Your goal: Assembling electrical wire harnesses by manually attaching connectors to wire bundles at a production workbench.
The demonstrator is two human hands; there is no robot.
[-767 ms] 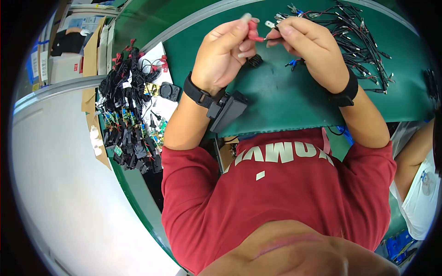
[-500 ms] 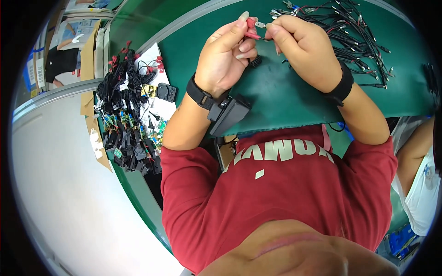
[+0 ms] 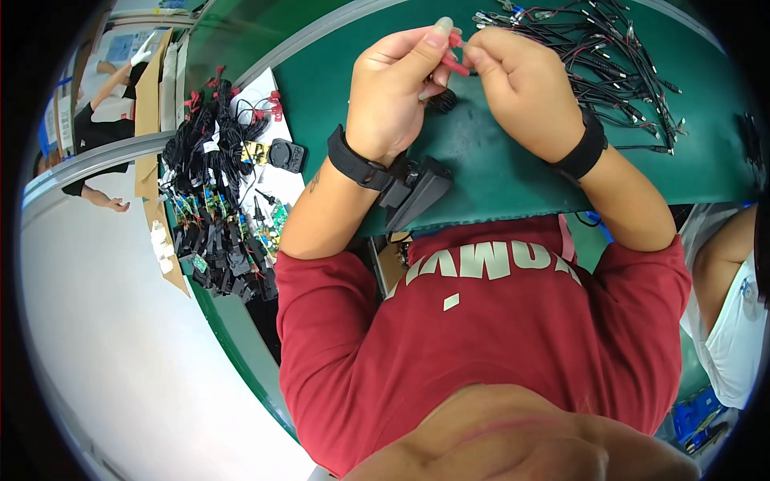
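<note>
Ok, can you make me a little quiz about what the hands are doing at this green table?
1. True or false: both hands pinch one small red piece.
2. What colour is the mat under the hands? A) green B) yellow C) white
3. Fill in: the pile of black wires lies nearest the ____ hand.

Key:
1. True: the left hand and right hand meet at the small red piece.
2. A: the mat is green.
3. Right: the pile of black wires lies beside it.
</note>
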